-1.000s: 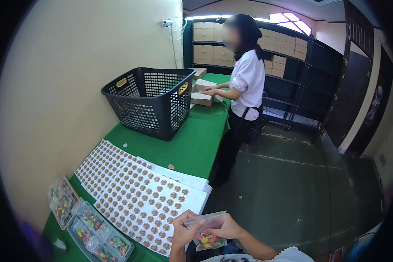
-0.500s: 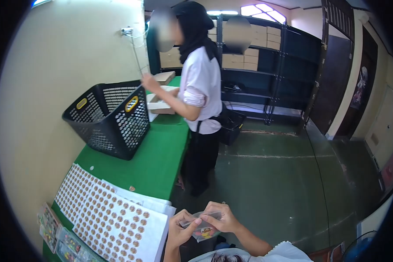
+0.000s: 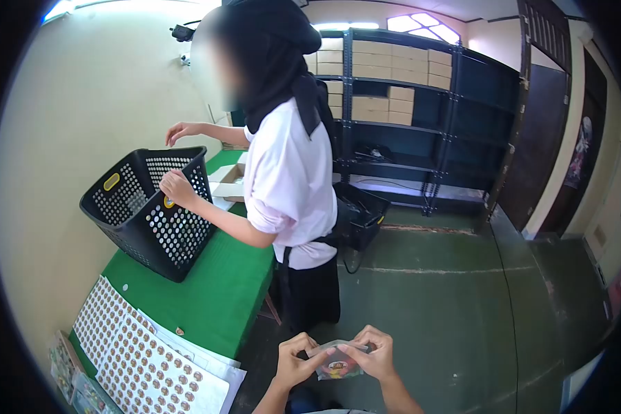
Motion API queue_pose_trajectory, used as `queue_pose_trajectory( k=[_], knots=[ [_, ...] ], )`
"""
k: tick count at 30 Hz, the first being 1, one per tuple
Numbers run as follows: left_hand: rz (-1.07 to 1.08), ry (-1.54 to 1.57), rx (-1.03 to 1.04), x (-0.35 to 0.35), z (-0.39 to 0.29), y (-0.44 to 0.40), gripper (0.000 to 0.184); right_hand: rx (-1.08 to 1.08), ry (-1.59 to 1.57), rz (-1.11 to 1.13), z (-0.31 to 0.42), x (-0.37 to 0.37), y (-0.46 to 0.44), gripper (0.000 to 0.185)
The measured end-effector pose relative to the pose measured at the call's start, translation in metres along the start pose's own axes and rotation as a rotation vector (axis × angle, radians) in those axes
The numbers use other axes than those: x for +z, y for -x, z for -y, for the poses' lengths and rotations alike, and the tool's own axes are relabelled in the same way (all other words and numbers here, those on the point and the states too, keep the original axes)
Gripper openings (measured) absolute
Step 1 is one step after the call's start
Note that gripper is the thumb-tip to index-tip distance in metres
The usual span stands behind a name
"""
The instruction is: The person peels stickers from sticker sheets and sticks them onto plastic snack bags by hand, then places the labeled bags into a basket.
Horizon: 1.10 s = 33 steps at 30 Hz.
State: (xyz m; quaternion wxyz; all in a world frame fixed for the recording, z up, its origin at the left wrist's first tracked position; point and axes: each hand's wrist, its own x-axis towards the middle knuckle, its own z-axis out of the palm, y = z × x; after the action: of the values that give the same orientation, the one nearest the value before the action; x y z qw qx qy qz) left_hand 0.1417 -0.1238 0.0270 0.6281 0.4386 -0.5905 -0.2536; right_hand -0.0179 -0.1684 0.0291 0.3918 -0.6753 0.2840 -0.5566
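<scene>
The small clear plastic bag (image 3: 339, 372) is at the bottom of the frame, just right of centre, held up in front of the person and clear of the counter (image 3: 231, 279) that runs down the left. Both hands pinch it by its upper edge: the left hand (image 3: 295, 360) grips the left end of that edge between thumb and fingers, the right hand (image 3: 374, 353) the right end, with the thumb tips near each other at the middle. A round sticker (image 3: 337, 366) shows on the front, with coloured pieces (image 3: 334, 376) behind the film, too small here to identify. The bag looks light, and its film is probably thin, limp and rather slippery, so it would likely fold wherever it is unsupported. Its contents seem loose and would tend to settle at the bottom; whether they are brittle or soft cannot be told. The upper edge looks the best place to hold, one pinch at each end, keeping it taut; squeezing lower down might crease the sticker or press on the pieces.
</scene>
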Motion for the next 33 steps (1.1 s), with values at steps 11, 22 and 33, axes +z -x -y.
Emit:
queue_pose_trajectory(
  k=[11, 22, 33],
  knots=[
    [-0.128, 0.057, -0.126, -0.045, 0.062, -0.081, 0.026, -0.001, -0.083, 0.348, -0.034, 0.031, -0.102, 0.010],
    [-0.063, 0.133, -0.173, -0.130, 0.074, -0.097, 0.017, 0.080, -0.323, 0.589, -0.085, 0.105, -0.154, 0.009],
    [-1.296, -0.691, -0.211, -0.122, 0.057, -0.074, 0.044, 0.012, -0.622, 1.094, -0.095, 0.217, -0.182, 0.007]
  ],
)
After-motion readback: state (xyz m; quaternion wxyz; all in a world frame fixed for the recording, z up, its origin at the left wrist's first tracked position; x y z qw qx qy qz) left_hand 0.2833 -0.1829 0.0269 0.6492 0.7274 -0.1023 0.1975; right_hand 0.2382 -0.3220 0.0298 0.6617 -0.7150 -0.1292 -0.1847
